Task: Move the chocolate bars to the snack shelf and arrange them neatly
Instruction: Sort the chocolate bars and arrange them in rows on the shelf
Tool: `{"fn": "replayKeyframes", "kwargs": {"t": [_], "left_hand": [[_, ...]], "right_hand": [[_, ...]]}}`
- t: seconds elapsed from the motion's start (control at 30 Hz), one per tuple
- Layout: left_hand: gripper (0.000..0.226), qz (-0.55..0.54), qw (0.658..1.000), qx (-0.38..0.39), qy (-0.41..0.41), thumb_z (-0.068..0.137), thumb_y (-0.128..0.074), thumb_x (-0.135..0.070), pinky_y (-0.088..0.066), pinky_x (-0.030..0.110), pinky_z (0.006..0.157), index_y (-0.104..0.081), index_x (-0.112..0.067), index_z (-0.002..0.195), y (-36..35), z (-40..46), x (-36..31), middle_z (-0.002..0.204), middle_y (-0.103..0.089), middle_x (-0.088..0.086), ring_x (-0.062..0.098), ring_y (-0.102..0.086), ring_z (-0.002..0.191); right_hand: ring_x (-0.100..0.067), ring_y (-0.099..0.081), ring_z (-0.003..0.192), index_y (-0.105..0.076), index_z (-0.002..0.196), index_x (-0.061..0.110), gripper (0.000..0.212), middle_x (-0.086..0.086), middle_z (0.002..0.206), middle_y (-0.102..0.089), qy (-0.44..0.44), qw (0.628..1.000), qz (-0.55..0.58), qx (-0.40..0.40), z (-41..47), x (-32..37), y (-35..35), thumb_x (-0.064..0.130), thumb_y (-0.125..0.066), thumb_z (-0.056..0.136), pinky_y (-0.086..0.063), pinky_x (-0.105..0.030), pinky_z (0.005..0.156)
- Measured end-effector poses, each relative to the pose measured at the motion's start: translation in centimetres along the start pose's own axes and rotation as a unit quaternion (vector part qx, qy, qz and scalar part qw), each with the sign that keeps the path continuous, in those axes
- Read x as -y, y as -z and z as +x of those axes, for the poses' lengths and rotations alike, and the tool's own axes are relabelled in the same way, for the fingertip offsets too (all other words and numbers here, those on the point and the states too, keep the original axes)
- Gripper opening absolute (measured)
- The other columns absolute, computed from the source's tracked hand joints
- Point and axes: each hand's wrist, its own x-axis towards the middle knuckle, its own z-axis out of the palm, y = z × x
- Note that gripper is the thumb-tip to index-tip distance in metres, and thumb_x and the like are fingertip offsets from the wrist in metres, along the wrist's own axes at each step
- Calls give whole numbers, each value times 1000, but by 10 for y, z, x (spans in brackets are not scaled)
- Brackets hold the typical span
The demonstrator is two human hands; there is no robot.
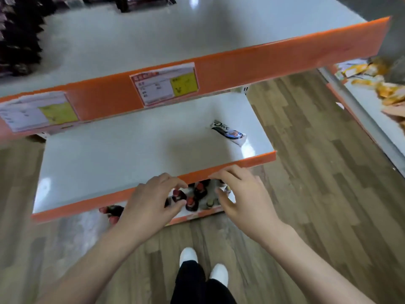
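One chocolate bar (226, 132) on record, a white wrapper reading "Dove", lying askew toward the right end of the middle shelf (114, 159), nearer the right edge than the orange front lip, angled rather than square to it.

Upper shelf (153, 40): bare white along its visible stretch; two price labels (164, 83) fixed to its orange front edge.

Left hand (153, 200): at the front lip of the middle shelf, fingers loosely curled, holding nothing.

Bottom shelf, between the two hands: dark bottles with red caps (192, 199), partly hidden; exact count cannot be told.

Right hand (241, 194): just beside the left, at the same front lip, fingers bent and spread, empty.

Far right, separate rack: yellow packets (381, 84), blurred, possibly snacks.

Status, as judged: one bar delivered but not yet straightened. No further bars in view, so how many remain to be brought cannot be said. Outstanding: squaring the bar to the shelf edge and adding any others in a row alongside it.
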Motion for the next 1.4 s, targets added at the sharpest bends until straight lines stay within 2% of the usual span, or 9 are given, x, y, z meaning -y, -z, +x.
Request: {"fn": "replayKeyframes", "kwargs": {"t": [0.13,0.37,0.57,0.83,0.93,1.13,1.2,1.3,1.4], "left_hand": [[25,-29,1000,2,13,84,-62,-33,-43,31,87,-58,-35,109,-22,23,12,104,-56,-18,2,-52,102],[20,-41,999,16,11,84,-61,-32,-47,32,80,-59,-36,104,-52,74,33,100,-56,-16,5,-54,90],[24,-37,999,2,-5,83,-62,-35,-43,26,85,-58,-38,107,-78,117,48,102,-53,-22,1,-52,98],[22,-97,992,-80,-18,82,-62,-35,-39,26,83,-49,-51,91,-110,166,53,96,-49,-31,-9,-45,94],[22,-71,992,-103,-30,83,-61,-36,-37,28,90,-50,-47,98,-119,177,56,101,-44,-30,-6,-41,99],[23,-28,990,-128,-49,84,-57,-39,-25,24,87,-50,-45,105,-121,190,61,108,-39,-26,-8,-31,102],[24,-17,991,-118,-54,84,-56,-39,-24,24,88,-50,-45,106,-119,186,65,108,-39,-26,-9,-31,102],[25,-4,993,-108,-48,84,-57,-38,-25,24,89,-50,-45,108,-111,180,74,109,-39,-25,-6,-35,106],[28,-18,994,-98,-38,85,-60,-31,-32,28,92,-49,-47,105,-100,168,82,106,-39,-27,-3,-40,107]], "right_hand": [[-25,-53,95,-63,103,16,20,0,99,-57,-22,1000,11,6,17,-21,-18,13,-56,85,-44,-39,72],[-20,-54,98,-63,111,23,30,4,106,-58,-54,998,41,-11,49,-55,-54,13,-57,83,-44,-37,79],[-17,-51,107,-57,117,30,31,8,116,-55,-43,999,11,-1,85,-80,-78,20,-54,87,-43,-36,86],[-14,-49,115,-56,118,31,32,10,120,-55,-31,996,-47,-75,118,-120,-99,25,-56,86,-36,-31,88],[-15,-42,120,-48,127,30,41,8,127,-49,-52,992,-86,-76,133,-137,-101,32,-55,87,-32,-33,91],[-21,-39,123,-19,145,21,69,2,137,-40,-113,975,-186,-42,163,-165,-99,49,-50,90,-35,-36,96],[-24,-40,121,-30,138,17,62,-1,133,-43,-139,975,-172,-3,171,-169,-98,49,-52,89,-34,-39,97],[-24,-44,110,-49,117,15,42,-3,117,-47,-142,970,-196,18,180,-168,-94,46,-53,89,-35,-35,84],[-24,-48,103,-51,114,12,28,-5,113,-49,-123,969,-213,23,182,-162,-91,32,-50,94,-34,-29,73]]}}
